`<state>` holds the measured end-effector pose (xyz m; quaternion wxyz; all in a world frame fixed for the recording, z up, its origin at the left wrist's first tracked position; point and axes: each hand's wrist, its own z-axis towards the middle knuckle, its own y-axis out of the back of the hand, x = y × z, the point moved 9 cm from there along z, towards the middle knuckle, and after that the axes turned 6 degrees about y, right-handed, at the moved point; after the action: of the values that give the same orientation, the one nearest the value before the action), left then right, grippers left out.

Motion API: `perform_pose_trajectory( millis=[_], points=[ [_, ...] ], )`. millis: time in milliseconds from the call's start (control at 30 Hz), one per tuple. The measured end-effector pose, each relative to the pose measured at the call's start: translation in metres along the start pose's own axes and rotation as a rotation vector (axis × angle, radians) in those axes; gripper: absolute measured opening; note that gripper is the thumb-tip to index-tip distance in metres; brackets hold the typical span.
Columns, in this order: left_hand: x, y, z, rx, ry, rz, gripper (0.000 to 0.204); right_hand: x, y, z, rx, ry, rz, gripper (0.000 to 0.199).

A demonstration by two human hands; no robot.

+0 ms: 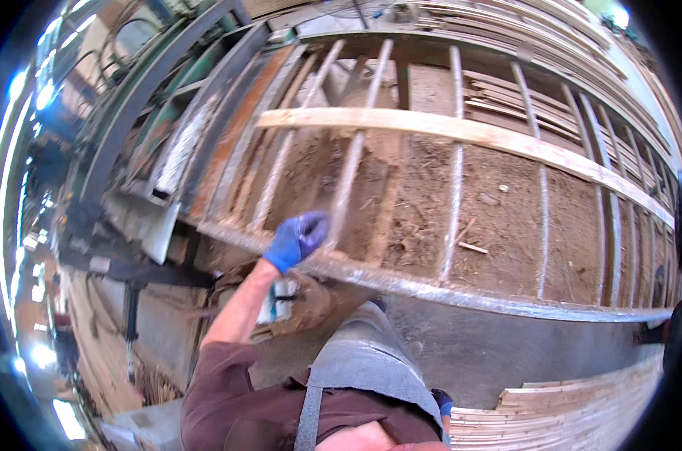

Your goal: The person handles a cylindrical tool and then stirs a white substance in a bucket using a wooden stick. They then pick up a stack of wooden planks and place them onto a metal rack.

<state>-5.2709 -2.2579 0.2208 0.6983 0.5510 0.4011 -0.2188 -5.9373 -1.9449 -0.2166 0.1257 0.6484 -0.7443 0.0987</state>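
My left hand [300, 239], in a blue glove, is raised over the near rail [401, 286] of a metal roller frame. Its fingers are curled in, and nothing shows in them. A long pale board [446, 126] lies across the frame's rollers [455, 173], slanting from the upper left down to the right. The board is beyond my left hand and apart from it. My right hand [443, 404], also gloved in blue, hangs low beside my grey apron [371, 349]. Most of it is hidden, and its fingers cannot be made out.
Sawdust and wood scraps [499, 218] cover the floor beneath the rollers. Stacked boards [536, 22] lie along the far side, and another board stack [559, 402] is at the lower right. Steel machinery [168, 135] stands to the left.
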Motion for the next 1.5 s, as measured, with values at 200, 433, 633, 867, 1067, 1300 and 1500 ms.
perform_pose_trajectory(
  millis=[200,433,633,867,1067,1300,1500],
  points=[
    [-0.060,-0.042,0.251,-0.018,-0.437,0.696,0.055,-0.003,-0.044,-0.049,-0.103,0.066,0.250,0.022],
    [0.068,-0.107,0.375,0.166,-0.404,0.779,0.085,0.005,-0.079,-0.128,-0.287,-0.151,0.127,0.025],
    [0.060,-0.121,0.389,0.194,-0.472,0.749,0.089,-0.023,-0.110,-0.145,-0.305,-0.162,0.096,0.028],
    [0.046,-0.107,0.387,0.248,-0.433,0.808,0.100,0.058,-0.104,-0.170,-0.322,-0.020,0.053,0.028],
    [-0.011,-0.071,0.292,0.239,-0.546,0.847,0.112,0.223,-0.037,-0.226,-0.713,0.652,0.405,0.029],
    [-0.054,-0.052,0.183,0.299,-0.632,0.714,0.097,0.519,-0.185,-0.243,-0.019,0.982,0.328,0.053],
    [-0.060,-0.053,0.142,0.643,0.197,0.147,0.031,0.631,-0.219,-0.134,0.532,1.008,0.992,0.080]
  ],
)
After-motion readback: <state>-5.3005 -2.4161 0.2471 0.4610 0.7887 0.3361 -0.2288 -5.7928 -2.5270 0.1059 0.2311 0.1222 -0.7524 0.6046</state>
